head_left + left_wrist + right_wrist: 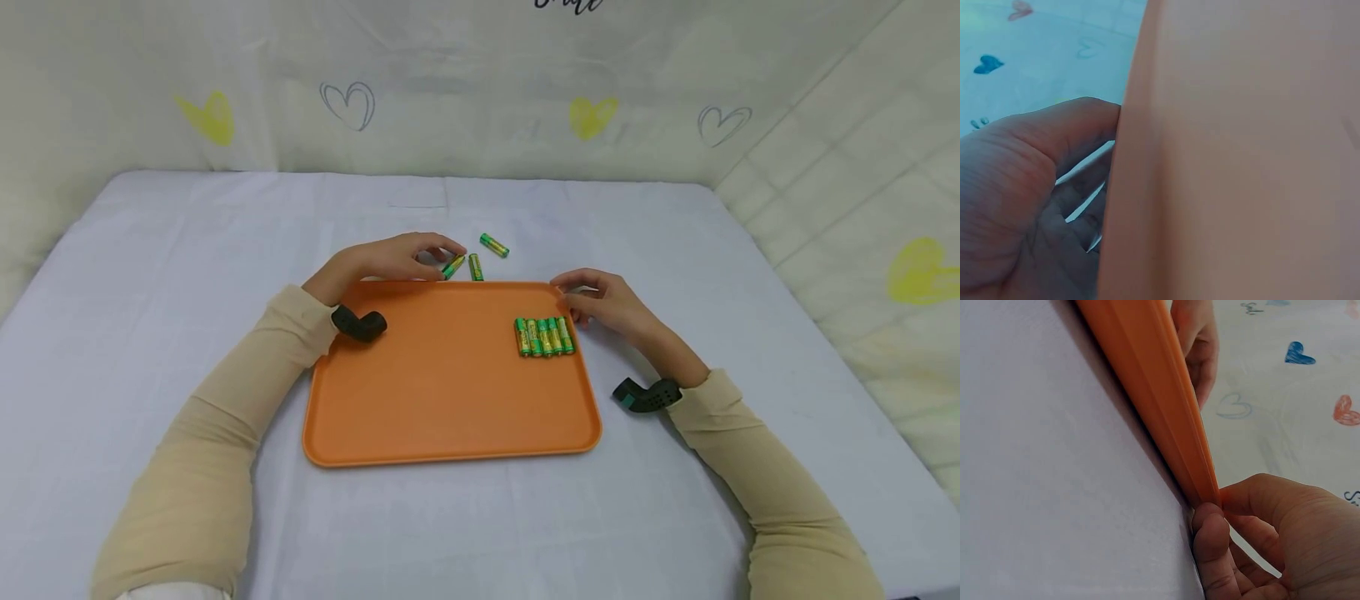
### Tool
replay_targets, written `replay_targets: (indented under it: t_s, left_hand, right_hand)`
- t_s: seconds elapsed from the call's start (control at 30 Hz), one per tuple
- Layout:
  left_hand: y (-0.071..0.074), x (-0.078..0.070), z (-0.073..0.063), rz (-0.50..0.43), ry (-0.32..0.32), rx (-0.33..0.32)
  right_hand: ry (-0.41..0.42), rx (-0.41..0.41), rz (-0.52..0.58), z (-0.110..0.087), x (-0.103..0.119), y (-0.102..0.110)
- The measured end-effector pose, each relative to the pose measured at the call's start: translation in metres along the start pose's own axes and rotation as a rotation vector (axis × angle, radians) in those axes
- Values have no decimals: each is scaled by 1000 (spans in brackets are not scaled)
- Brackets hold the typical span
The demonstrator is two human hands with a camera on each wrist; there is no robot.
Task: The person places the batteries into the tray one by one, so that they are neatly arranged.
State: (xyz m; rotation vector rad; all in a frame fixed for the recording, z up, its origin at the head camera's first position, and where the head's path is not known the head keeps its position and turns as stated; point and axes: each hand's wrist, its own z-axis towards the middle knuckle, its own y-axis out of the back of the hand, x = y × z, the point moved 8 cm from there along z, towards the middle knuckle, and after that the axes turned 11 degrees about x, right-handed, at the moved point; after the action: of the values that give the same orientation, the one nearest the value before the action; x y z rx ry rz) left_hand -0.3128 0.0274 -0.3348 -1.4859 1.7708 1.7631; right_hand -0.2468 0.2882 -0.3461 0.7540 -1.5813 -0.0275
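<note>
An orange tray (442,375) lies on the table, with a row of several green and gold batteries (543,337) side by side at its right. My left hand (401,257) reaches over the tray's far edge and pinches a battery (453,267) between thumb and fingers. In the left wrist view the tray's edge (1138,156) hides its fingertips. My right hand (603,302) grips the far right corner of the tray; in the right wrist view, thumb and fingers (1211,540) meet at the rim. Two more batteries, one upright in view (476,267) and one slanted (494,245), lie beyond the far edge.
A white cloth (420,529) covers the table around the tray. Behind it hangs a pale curtain (465,100) with printed hearts. Each wrist wears a dark band (647,396).
</note>
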Motion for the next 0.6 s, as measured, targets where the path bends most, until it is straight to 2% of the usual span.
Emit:
replay_targets:
  t_s: [0.6]
  left_hand:
    - [7, 2, -3, -18, -22, -182]
  right_hand:
    - [-9, 0, -19, 1, -1, 0]
